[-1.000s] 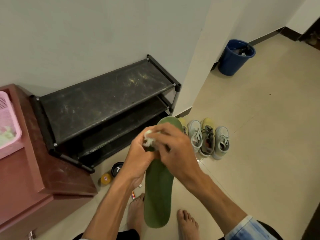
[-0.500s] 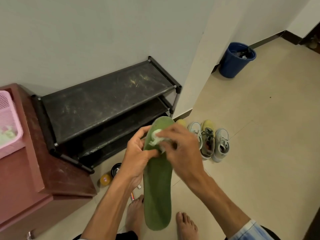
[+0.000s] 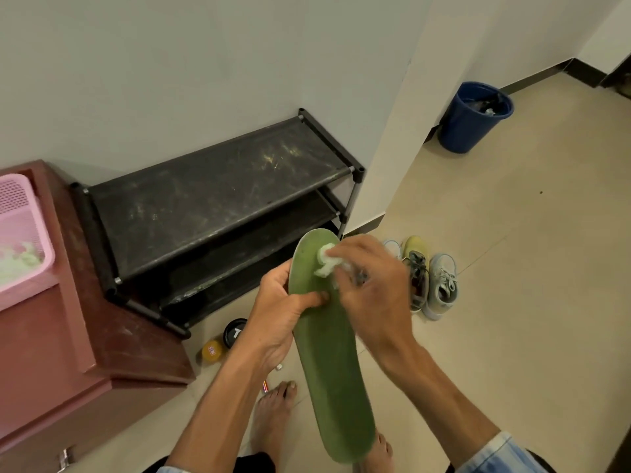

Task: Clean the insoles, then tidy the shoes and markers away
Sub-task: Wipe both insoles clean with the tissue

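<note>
View: head camera, the only one I have; it looks down past both forearms to the floor.
Left hand [image 3: 283, 312]: grip closed on the left edge of the long green foam insole [image 3: 336, 370], thumb laid across the top face, fingers behind it. I judge this hand is the brace, so the insole does not bend away under rubbing.
Right hand [image 3: 370, 295]: grip pinching a small crumpled white wipe [image 3: 324, 261] and pressing it on the insole's toe end.
Insole position: held in the air between the two hands, toe end away from me, heel end toward me above the bare feet. The left grip sits below the toe area. The wipe lies just beyond the left thumb, near it but apart.
Step in hand: cleaning, toe area. I judge the middle and heel are yet to be wiped.
Pale laced sneakers [image 3: 440, 285]: in a row on the tiled floor [image 3: 512, 302], partly hidden behind the right hand, not yet on the black tiered shoe rack [image 3: 218, 199].
Markers: a thin striped stick [image 3: 265, 385] by the left foot may be one; too small to tell.
Other items: a pink plastic basket [image 3: 20, 213] on the red-brown worktop [image 3: 102, 336]; a blue plastic bin [image 3: 474, 121] by the far wall.
</note>
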